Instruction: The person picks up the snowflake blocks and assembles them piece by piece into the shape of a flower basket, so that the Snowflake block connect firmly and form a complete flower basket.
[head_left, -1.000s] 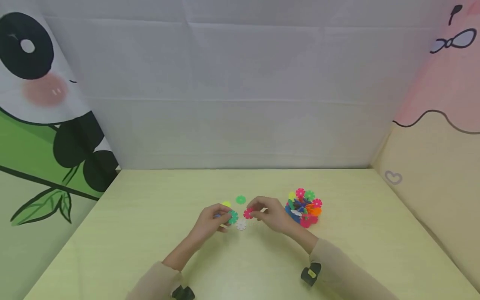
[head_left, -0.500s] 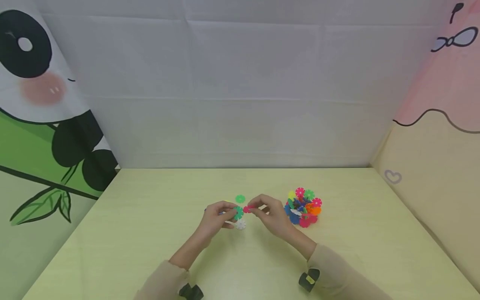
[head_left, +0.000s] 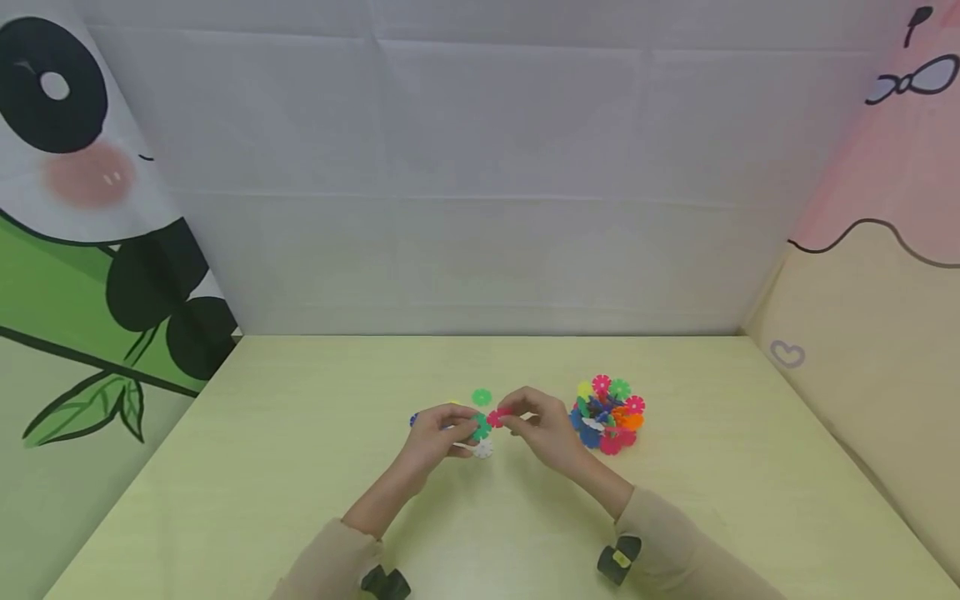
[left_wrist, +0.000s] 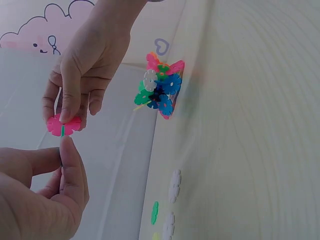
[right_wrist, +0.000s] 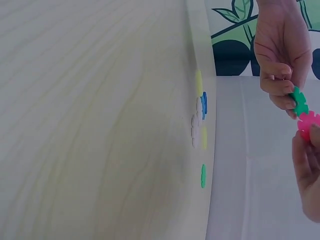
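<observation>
Wearing beige sleeves (head_left: 697, 533) and a dark wrist unit (head_left: 619, 560) on each arm, a person holds both hands above the desk (head_left: 300, 467), between its left and right edges. The left hand (head_left: 438, 433), fingers bent, pinches a green notched disc (head_left: 482, 427) against the thumb. The right hand (head_left: 542, 427), thumb and fingertips brought together, pinches a pink notched disc (head_left: 496, 417). The two discs touch rim to rim; they appear slotted together at a notch, though whether they are fully seated cannot be told.

Flat on the desk beneath and beyond the hands lie a white disc (head_left: 483, 449), a blue disc (right_wrist: 204, 105), and a light green disc (head_left: 482, 397) towards the far edge. A second white disc and two yellow ones also show in the right wrist view. None of these appears joined.

Between the right hand and the desk's right edge stands a multicoloured heap of discs (head_left: 607, 415), short of the far edge. Assessment: one joint is in progress; the loose pieces remain unassembled. Beyond the far edge hangs a white backdrop (head_left: 487, 167).
</observation>
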